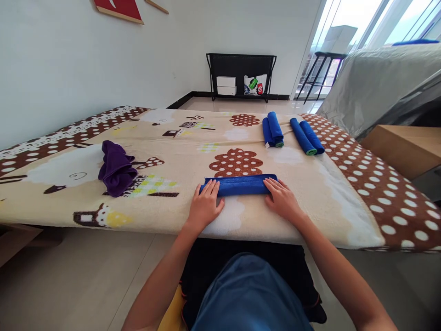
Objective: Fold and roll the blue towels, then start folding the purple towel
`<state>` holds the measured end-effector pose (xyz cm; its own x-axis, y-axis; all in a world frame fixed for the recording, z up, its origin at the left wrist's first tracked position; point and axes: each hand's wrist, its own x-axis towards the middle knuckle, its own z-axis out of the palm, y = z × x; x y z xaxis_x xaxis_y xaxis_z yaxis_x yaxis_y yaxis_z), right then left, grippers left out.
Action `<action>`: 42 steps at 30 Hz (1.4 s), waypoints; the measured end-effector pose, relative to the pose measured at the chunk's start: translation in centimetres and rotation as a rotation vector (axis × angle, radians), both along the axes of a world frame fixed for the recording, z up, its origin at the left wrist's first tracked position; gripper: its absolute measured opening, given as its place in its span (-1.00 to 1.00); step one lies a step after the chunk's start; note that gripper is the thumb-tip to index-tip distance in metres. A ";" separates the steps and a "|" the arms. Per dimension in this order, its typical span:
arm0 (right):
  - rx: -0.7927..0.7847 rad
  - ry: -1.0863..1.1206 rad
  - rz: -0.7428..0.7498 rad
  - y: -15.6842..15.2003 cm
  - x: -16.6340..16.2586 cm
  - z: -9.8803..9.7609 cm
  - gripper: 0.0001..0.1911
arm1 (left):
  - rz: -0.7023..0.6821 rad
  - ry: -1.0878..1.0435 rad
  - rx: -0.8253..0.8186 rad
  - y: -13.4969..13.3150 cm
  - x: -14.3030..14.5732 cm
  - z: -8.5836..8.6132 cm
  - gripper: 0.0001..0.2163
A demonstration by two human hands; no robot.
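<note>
A partly rolled blue towel (243, 185) lies crosswise on the blanket near the front edge, its long flap edge showing along the top. My left hand (206, 202) is closed over its left end, thumb on the near side. At the right end my right hand (280, 197) grips it the same way, fingers bent over the top. Farther back, to the right, are rolled blue towels: one pair (274, 130) leaning against each other with a small white tag, and another pair (306, 136) side by side. A crumpled purple cloth (116, 169) sits at the left.
The patterned blanket (186, 161) covers the bed-like surface before me. A cardboard box (406, 147) and a plastic-covered bulk (386, 82) stand on the right. Against the back wall is a black rack (241, 64); a dark stool (322, 69) is by the window.
</note>
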<state>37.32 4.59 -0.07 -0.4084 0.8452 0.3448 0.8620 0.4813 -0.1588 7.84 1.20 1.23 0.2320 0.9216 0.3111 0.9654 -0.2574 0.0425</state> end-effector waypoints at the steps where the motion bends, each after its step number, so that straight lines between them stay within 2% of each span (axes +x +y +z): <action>1: -0.013 -0.007 -0.009 0.4 -0.3 0.2 -0.48 | 0.025 0.015 -0.002 0.4 0.5 0.1 -0.44; 5: -0.079 -0.010 -0.039 2.3 -1.4 0.8 -0.43 | 0.036 0.020 -0.047 2.6 2.1 0.7 -0.29; 10: -0.116 -0.018 -0.063 3.6 -1.0 0.8 -0.43 | 0.025 -0.012 -0.175 4.5 1.1 1.2 -0.32; 15: -0.112 0.005 -0.168 3.4 0.1 0.3 -0.42 | 0.004 -0.007 -0.077 3.2 -0.7 0.6 -0.35; 18: -0.054 0.007 -0.179 2.1 0.8 0.3 -0.40 | -0.063 0.032 0.034 1.7 -1.6 0.6 -0.46; 21: 0.057 -0.009 -0.085 0.0 1.5 0.3 -0.45 | -0.165 0.055 0.091 0.3 -2.6 0.8 -0.58; 24: 0.086 -0.052 0.041 -1.3 1.9 0.2 -0.49 | -0.186 0.030 0.082 -0.4 -3.3 0.7 -0.58; 29: 0.111 -0.033 0.004 0.6 1.1 0.0 -0.49 | -0.098 -0.048 0.061 1.1 -2.2 0.2 -0.52; 33: 0.100 -0.045 -0.043 2.0 0.3 1.2 -0.61 | -0.041 -0.049 0.067 2.6 -1.0 1.1 -0.64; 38: 0.003 -0.077 -0.047 1.0 0.3 3.0 -0.74 | -0.061 0.030 0.008 1.9 -0.8 2.8 -0.75; 40: -0.052 -0.086 -0.040 0.7 0.1 3.3 -0.73 | -0.058 0.062 -0.008 1.6 -0.5 3.2 -0.75; 42: -0.043 -0.072 -0.037 0.7 -0.6 3.4 -0.68 | -0.055 0.077 0.017 1.6 0.3 3.4 -0.74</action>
